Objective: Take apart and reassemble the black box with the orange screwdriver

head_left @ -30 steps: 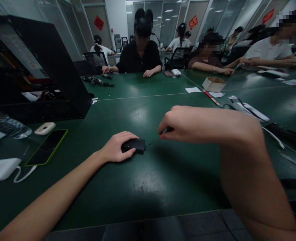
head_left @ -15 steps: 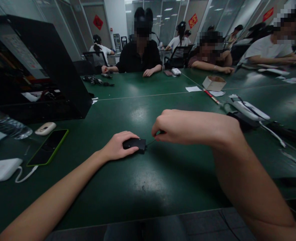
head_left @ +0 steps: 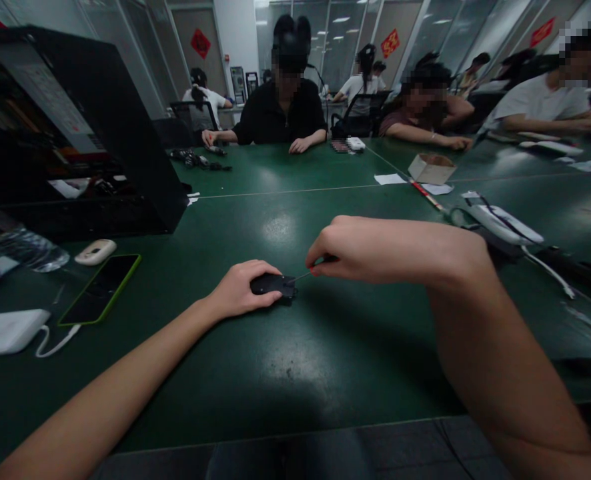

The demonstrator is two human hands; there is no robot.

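Note:
My left hand (head_left: pixel 248 288) lies curled around a small black box (head_left: pixel 286 288), holding it down on the green tabletop between thumb and fingers. To its right, my right hand (head_left: pixel 333 250) is bent at the wrist above the table and closed in a pinch on a screwdriver (head_left: pixel 302 275). Only its thin shaft shows, slanting down left to the box's top near the right end. A bit of red is visible at the fingertips; the rest of the handle is hidden in the hand.
At the left stand a black computer case (head_left: pixel 125 133), a water bottle (head_left: pixel 30 247), a phone (head_left: pixel 100 290) and a white power bank (head_left: pixel 10 332). A white power strip (head_left: pixel 505 223) and an open carton (head_left: pixel 431 168) are at the right. Several people sit across the green table (head_left: pixel 255 373).
The screwdriver's shaft has shifted from the box's right end face to its top surface. My right hand has moved slightly; the left still holds the box.

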